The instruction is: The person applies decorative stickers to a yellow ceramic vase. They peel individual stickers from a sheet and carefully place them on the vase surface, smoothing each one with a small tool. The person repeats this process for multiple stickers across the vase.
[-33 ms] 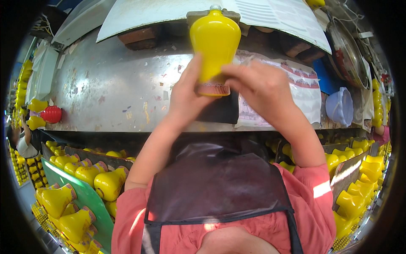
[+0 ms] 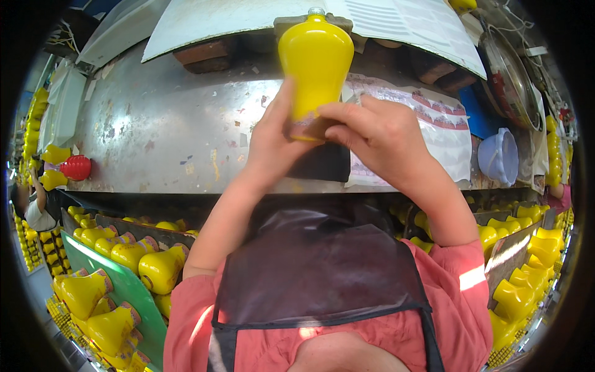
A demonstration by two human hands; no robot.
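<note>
Between the earlier frame and now, just the right hand point(image 2: 387, 133) has clearly shifted: its index finger now stretches forward over the patterned band point(image 2: 304, 123) at the near end of the yellow vase point(image 2: 316, 62), with the thumb tucked below, while the vase has hardly moved. That vase is held just left of the printed sheet point(image 2: 443, 152), its narrow tip pointing away, by a greyish holder point(image 2: 286, 23) beyond the sheet's left edge.

The left hand point(image 2: 269, 146), left of the sheet, is closed around the vase's near end, thumb along the side and the other fingers hidden underneath. The right hand, over the sheet's left part, is half curled with a small gap between thumb and index finger; the fingertip seems to rest on the band, but I cannot tell whether anything is pinched there.

Its glossy shell looks rigid and hollow, so probably of modest weight, slick on the smooth yellow part and likely to chip or crack if knocked. Cupping the narrowed waist from below seems the safest hold (the band itself might smudge or crease under a firm thumb). A black mat point(image 2: 322, 164) lies just left of the sheet, and a pale blue bucket point(image 2: 498, 158) stands to its right.
</note>
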